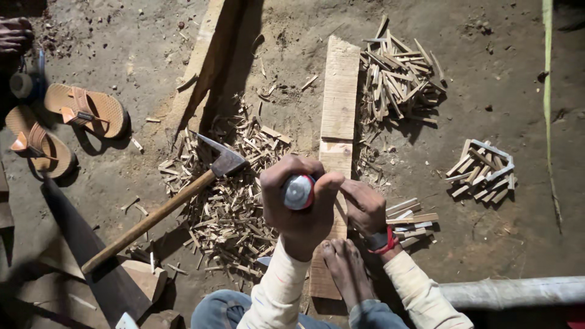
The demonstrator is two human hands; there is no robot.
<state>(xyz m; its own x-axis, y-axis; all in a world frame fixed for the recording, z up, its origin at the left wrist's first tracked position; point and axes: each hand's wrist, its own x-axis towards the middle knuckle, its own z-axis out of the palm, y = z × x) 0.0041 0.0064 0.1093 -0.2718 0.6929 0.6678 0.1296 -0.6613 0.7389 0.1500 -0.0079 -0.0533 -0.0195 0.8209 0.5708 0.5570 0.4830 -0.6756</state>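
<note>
My left hand (297, 204) is closed in a fist around a tool handle with a red and silver cap (298, 192), held upright over a long wooden plank (339, 91). Its blade is hidden below the fist. Just to the right, my right hand (364, 208), with a red band at the wrist, rests on the plank with fingers bent; I cannot tell what it pinches. My bare foot (346, 268) presses on the plank's near end. Cut wooden sticks (413, 222) lie beside my right hand.
A hatchet (226, 161) with a long wooden handle lies on a heap of wood splinters (228, 213) to the left. More stick piles sit at the top (396, 79) and right (482, 170). Two sandals (85, 109) and another person's foot (13, 33) are far left. A pale pipe (512, 292) lies bottom right.
</note>
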